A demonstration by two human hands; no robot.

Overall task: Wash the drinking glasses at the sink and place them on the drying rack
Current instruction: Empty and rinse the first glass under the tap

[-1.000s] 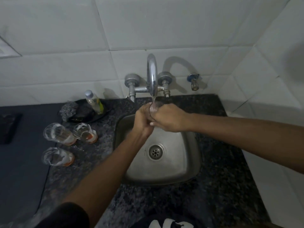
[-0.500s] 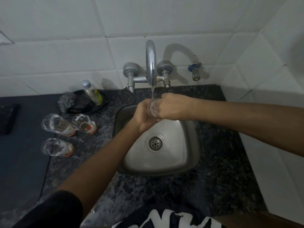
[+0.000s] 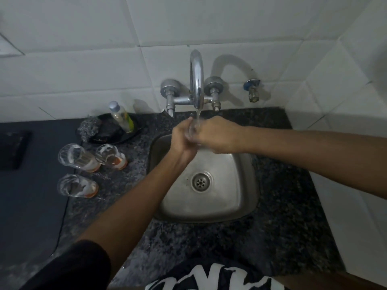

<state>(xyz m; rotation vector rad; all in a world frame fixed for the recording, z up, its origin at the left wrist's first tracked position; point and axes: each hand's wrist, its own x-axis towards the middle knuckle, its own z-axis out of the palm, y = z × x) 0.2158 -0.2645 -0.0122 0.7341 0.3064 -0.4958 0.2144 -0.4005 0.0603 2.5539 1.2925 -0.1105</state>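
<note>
A clear drinking glass is held under the running tap, over the back of the steel sink. My left hand grips it from the left and my right hand from the right, so most of the glass is hidden. Water streams from the spout onto it. Three soapy glasses with orange bases stand on the dark counter left of the sink: one at the far left, one nearer the sink, one in front. No drying rack is in view.
A black dish behind the glasses holds a steel scourer and a small soap bottle. A second valve sticks out of the tiled wall at the right. A dark flat surface lies left of the granite counter.
Both hands have kept the glass under the water and shifted their grip slightly around it. The camera view has tilted a little; the three soapy glasses have not moved.
</note>
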